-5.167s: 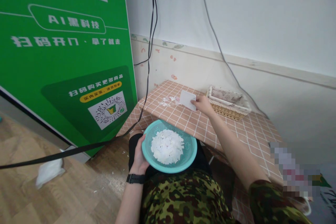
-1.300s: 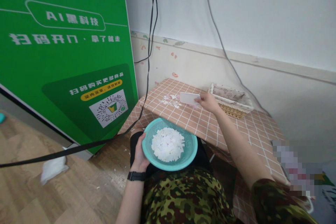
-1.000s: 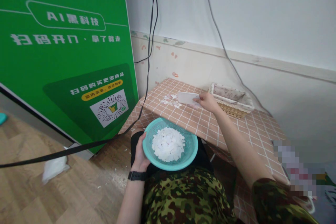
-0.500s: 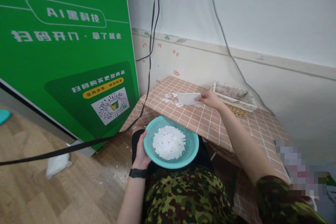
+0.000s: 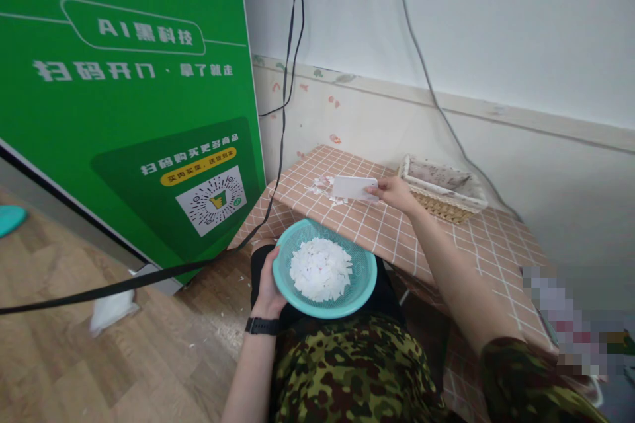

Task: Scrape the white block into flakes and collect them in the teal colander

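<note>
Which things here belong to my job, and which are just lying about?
In use:
teal colander, held by left hand
white scraps, in colander and on table
white card, in right hand

Lying about:
wicker basket, on table
white bundle, on floor

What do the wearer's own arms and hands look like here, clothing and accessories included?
The left hand is ungloved, with a black band, perhaps a watch strap, around the wrist. The right hand is also ungloved, and no band shows there. A short camouflage sleeve in green, brown and black covers the upper right arm. No left sleeve can be made out.
</note>
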The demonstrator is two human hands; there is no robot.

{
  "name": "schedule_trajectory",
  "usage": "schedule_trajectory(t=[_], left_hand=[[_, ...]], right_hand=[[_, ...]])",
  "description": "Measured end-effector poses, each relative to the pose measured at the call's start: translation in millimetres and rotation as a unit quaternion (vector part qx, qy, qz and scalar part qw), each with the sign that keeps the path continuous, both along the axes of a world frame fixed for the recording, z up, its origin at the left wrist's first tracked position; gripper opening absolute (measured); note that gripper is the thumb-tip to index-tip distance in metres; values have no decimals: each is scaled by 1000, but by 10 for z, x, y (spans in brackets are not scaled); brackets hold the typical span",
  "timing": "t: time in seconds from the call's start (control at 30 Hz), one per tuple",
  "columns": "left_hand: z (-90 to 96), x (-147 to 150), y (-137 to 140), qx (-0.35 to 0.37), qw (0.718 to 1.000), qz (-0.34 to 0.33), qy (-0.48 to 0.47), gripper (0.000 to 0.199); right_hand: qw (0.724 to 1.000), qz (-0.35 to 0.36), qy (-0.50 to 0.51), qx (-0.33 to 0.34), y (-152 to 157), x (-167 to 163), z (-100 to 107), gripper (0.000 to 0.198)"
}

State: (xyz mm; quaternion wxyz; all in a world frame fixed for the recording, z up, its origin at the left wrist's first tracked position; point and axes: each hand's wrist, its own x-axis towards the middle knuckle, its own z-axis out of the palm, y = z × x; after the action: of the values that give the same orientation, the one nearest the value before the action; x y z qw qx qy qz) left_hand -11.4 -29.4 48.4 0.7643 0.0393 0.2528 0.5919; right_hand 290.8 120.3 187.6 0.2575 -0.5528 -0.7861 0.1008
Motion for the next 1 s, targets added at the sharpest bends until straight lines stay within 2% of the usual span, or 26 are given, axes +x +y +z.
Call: schedule_trajectory(t=[0.17,0.33,0.43,0.6,0.8,1.0], left_hand=[[15,-2,-3,7,1000,-10,-3,38],[11,-1,-4,1,1000,-3,-12,39],[-1,-2,0,3,1000,-4,-6,37],[-16,-5,9,-6,1000,0,5,36],[-8,-2,6,-4,1000,-3,0,37],[-16,-6,5,-10,1000,-4,-1,36]], right_hand=[[998,33,-48,21,48,-77,-11,39],[996,-5,-84,37,61,-42,37,36],[996,-12,-81,44,20,-66,66,36],[995,31,-83,35,-47,-150,71,35],[995,0,-88,42,-41,-77,86,36],[993,10,-109,41,-47,-19,147,35]])
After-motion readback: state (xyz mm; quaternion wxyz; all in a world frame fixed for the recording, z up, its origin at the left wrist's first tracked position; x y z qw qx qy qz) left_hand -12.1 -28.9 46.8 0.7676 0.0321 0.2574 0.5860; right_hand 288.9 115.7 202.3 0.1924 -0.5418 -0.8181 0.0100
